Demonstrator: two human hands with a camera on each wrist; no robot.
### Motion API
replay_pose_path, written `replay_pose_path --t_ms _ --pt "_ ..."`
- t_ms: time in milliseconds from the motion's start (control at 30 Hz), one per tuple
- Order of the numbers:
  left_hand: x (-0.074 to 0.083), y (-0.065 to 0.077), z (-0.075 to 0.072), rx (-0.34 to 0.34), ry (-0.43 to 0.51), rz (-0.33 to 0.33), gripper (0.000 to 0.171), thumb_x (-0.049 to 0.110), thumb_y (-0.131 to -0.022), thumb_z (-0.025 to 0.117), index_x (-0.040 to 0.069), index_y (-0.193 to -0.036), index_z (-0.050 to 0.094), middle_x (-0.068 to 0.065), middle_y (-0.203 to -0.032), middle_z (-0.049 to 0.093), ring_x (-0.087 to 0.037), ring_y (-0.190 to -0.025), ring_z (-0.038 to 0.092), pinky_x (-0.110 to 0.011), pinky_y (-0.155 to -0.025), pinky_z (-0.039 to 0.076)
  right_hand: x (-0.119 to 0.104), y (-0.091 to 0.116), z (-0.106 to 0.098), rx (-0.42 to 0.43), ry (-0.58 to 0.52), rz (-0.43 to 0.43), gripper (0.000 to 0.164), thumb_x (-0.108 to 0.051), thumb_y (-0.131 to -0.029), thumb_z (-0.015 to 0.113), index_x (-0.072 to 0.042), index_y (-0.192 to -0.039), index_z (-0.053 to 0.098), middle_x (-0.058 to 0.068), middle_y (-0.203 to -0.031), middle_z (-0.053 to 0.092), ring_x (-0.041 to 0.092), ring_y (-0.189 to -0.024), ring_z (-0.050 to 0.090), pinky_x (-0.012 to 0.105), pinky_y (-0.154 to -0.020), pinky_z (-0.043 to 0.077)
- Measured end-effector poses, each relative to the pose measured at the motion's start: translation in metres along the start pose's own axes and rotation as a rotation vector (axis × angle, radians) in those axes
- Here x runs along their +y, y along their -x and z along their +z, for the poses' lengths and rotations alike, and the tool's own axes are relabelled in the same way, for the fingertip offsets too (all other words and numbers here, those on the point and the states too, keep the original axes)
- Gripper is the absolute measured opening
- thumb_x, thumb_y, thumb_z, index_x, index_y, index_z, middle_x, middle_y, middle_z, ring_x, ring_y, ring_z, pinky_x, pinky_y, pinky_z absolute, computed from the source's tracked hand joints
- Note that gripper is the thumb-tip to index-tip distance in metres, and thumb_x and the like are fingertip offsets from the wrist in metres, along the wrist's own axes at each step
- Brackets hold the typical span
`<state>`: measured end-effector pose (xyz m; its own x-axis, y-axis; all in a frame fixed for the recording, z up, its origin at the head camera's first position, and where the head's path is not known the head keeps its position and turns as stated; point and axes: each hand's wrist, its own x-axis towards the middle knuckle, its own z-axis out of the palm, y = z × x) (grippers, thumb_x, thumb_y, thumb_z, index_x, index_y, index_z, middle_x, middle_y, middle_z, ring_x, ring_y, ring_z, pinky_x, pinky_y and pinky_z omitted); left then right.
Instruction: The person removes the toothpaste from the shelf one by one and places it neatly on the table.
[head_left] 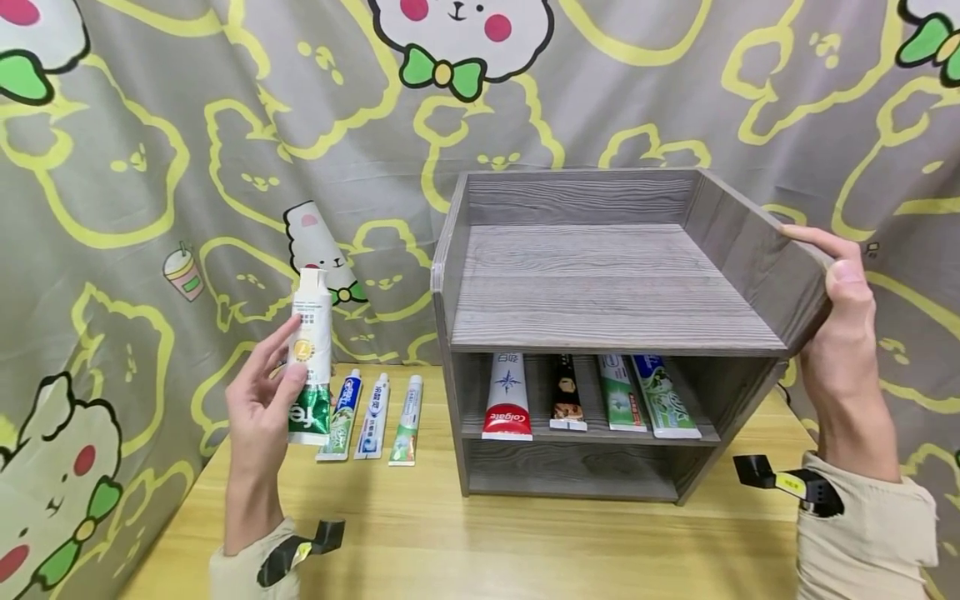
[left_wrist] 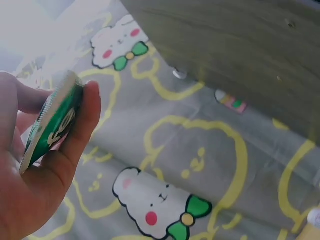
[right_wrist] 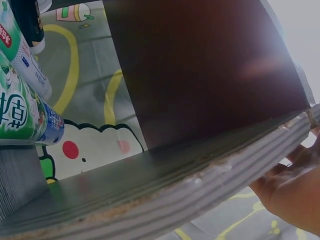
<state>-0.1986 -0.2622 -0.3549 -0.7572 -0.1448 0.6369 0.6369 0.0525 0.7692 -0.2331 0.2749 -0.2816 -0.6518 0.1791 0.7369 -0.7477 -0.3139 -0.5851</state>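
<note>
My left hand (head_left: 258, 396) holds a white and green toothpaste tube (head_left: 311, 342) with its cap upward, left of the shelf. In the left wrist view the tube's green crimped end (left_wrist: 55, 120) shows between thumb and fingers. My right hand (head_left: 847, 333) grips the right side panel of a grey wood-grain shelf unit (head_left: 615, 283) near its top front corner. On the unit's middle level lie a red and white Colgate tube (head_left: 508, 398), a black tube (head_left: 566, 393), a green and white tube (head_left: 621, 396) and a blue and green tube (head_left: 666, 400).
Left of the unit, three more tubes lie side by side on the wooden table (head_left: 480, 542): a blue and green one (head_left: 343, 417), a white and blue one (head_left: 372, 418) and a white and green one (head_left: 407, 421). A patterned curtain (head_left: 225, 167) hangs behind.
</note>
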Motion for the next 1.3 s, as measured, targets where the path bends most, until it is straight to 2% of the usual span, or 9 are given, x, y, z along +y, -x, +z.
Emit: replay_pose_path --t_ms 267,533,733,867,967,1033,1100,1200,1300 --pt "-0.015 -0.004 -0.002 0.02 -0.144 -0.063 0.045 0.001 -0.102 0.056 0.007 -0.146 0.057 -0.01 -0.138 0.059 -0.013 -0.085 0.072 -0.022 -0.058 0.057 -0.001 0.0 -0.002 -0.002 0.015 -0.003 0.045 -0.016 -0.104 0.037 0.013 -0.136 0.051 0.023 -0.101 0.068 0.022 -0.075 0.068 0.025 -0.064 0.056" --pt "-0.047 -0.004 -0.022 0.014 -0.339 -0.165 0.044 0.012 -0.106 0.055 0.016 -0.15 0.055 -0.001 -0.134 0.055 -0.012 -0.085 0.068 -0.024 -0.059 0.057 0.001 0.0 -0.002 0.001 0.016 0.002 0.046 -0.015 -0.103 0.037 0.013 -0.137 0.051 0.023 -0.102 0.068 0.022 -0.076 0.068 0.026 -0.065 0.056" --pt "-0.075 -0.003 -0.036 -0.046 -0.427 -0.201 0.046 0.016 -0.108 0.052 0.018 -0.154 0.049 -0.01 -0.145 0.048 -0.013 -0.08 0.064 -0.024 -0.058 0.053 0.0 -0.001 -0.002 0.004 0.013 0.0 0.045 -0.016 -0.103 0.039 0.013 -0.136 0.052 0.022 -0.102 0.067 0.022 -0.075 0.067 0.025 -0.064 0.055" --pt "-0.091 -0.002 -0.042 -0.074 -0.524 -0.231 0.047 0.017 -0.109 0.052 0.019 -0.155 0.047 -0.013 -0.154 0.044 -0.022 -0.102 0.058 -0.018 -0.068 0.049 0.0 -0.001 -0.002 0.006 -0.004 0.001 0.045 -0.016 -0.103 0.039 0.013 -0.136 0.051 0.023 -0.103 0.067 0.022 -0.076 0.067 0.026 -0.065 0.056" --pt "-0.102 -0.003 -0.048 -0.077 -0.56 -0.208 0.046 0.011 -0.107 0.054 0.015 -0.153 0.049 -0.015 -0.155 0.045 -0.025 -0.115 0.049 -0.014 -0.076 0.046 0.0 -0.001 -0.002 0.0 0.01 0.004 0.045 -0.017 -0.104 0.039 0.013 -0.137 0.051 0.023 -0.103 0.067 0.022 -0.076 0.068 0.025 -0.065 0.056" --pt "-0.109 -0.002 -0.053 -0.071 -0.576 -0.195 0.045 0.008 -0.106 0.055 0.013 -0.151 0.052 -0.018 -0.152 0.047 -0.024 -0.116 0.047 -0.012 -0.077 0.044 0.0 0.0 -0.002 -0.005 0.025 0.006 0.046 -0.018 -0.105 0.039 0.012 -0.137 0.051 0.022 -0.103 0.067 0.021 -0.076 0.068 0.025 -0.065 0.056" --pt "-0.115 -0.001 -0.057 -0.07 -0.587 -0.207 0.045 0.007 -0.106 0.054 0.013 -0.151 0.052 -0.02 -0.15 0.047 -0.026 -0.113 0.049 -0.012 -0.075 0.045 -0.001 0.0 -0.002 -0.011 0.036 0.007 0.046 -0.018 -0.105 0.039 0.011 -0.138 0.051 0.022 -0.104 0.067 0.021 -0.076 0.068 0.025 -0.066 0.056" --pt "-0.126 0.003 -0.065 -0.088 -0.62 -0.269 0.046 0.011 -0.108 0.052 0.015 -0.153 0.049 -0.025 -0.148 0.046 -0.032 -0.108 0.056 -0.017 -0.069 0.049 -0.001 0.001 -0.001 -0.011 0.037 0.005 0.046 -0.019 -0.105 0.039 0.011 -0.138 0.051 0.022 -0.104 0.067 0.021 -0.077 0.068 0.025 -0.066 0.055" --pt "-0.136 0.006 -0.071 -0.12 -0.652 -0.311 0.047 0.012 -0.108 0.051 0.015 -0.155 0.045 -0.029 -0.146 0.046 -0.036 -0.095 0.063 -0.022 -0.064 0.051 -0.001 0.001 -0.001 -0.002 0.03 0.005 0.046 -0.018 -0.105 0.039 0.012 -0.137 0.051 0.022 -0.104 0.067 0.021 -0.077 0.067 0.025 -0.067 0.055"
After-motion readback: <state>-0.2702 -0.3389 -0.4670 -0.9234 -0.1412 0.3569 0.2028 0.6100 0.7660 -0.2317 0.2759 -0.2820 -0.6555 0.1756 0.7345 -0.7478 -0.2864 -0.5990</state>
